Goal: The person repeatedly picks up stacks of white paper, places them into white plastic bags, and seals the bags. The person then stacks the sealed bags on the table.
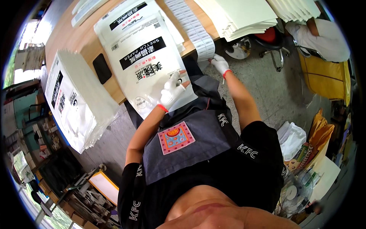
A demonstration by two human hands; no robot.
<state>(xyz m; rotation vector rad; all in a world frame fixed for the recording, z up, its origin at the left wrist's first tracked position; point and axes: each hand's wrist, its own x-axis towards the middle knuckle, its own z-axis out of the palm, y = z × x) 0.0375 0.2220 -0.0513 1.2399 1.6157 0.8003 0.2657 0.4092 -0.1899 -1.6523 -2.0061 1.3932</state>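
Two hands in white knitted gloves work at the tan wooden bench [82, 47] in the head view. The left hand [173, 91], near the centre, is unclenched, its fingers spread on the large, flat, white plastic packet [149, 65] with black printed panels, probably to steady it. That packet lies upper centre, its lower end overhanging the bench toward the lap, perhaps for easy reach. The right hand [220, 65] is at the lower end of the long white strip of labels [195, 33], which droops over the bench edge; whether it pinches the strip, I cannot tell. Upper right, the thick stack of cream paper sheets [244, 16] sits aside, seemingly leaving the middle for the packet.
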